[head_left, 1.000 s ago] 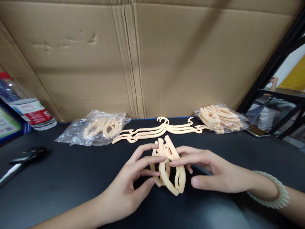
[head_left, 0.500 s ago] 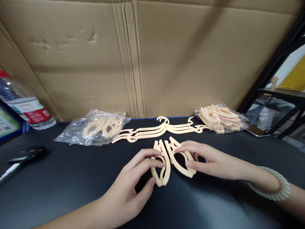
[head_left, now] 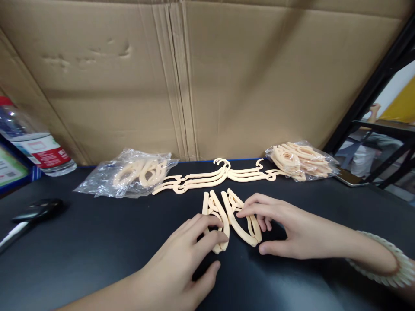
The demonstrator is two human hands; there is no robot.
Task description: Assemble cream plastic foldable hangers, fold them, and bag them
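Observation:
Two folded cream plastic clothes hangers lie side by side on the black tabletop in front of me. My left hand (head_left: 191,246) rests over the left folded hanger (head_left: 221,209); its fingers curve across the lower part, hiding some of it, and the thumb is held apart. At the right folded hanger (head_left: 239,227), my right hand (head_left: 275,222) has its fingertips at the right side, fingers spread and thumb off the hanger. Behind them lie several unfolded hangers (head_left: 207,179) with hooks toward the cardboard.
A clear plastic bag (head_left: 106,172) with folded hangers lies back left, and another filled bag (head_left: 301,160) back right beside a phone (head_left: 350,178). A bottle (head_left: 48,151) and a black object (head_left: 37,209) are at left. A cardboard wall (head_left: 259,77) stands behind.
Both folded hangers have shifted slightly left. My right thumb has come off the right hanger, and my left thumb has moved away from the left one. The left fingers lie lower on it.

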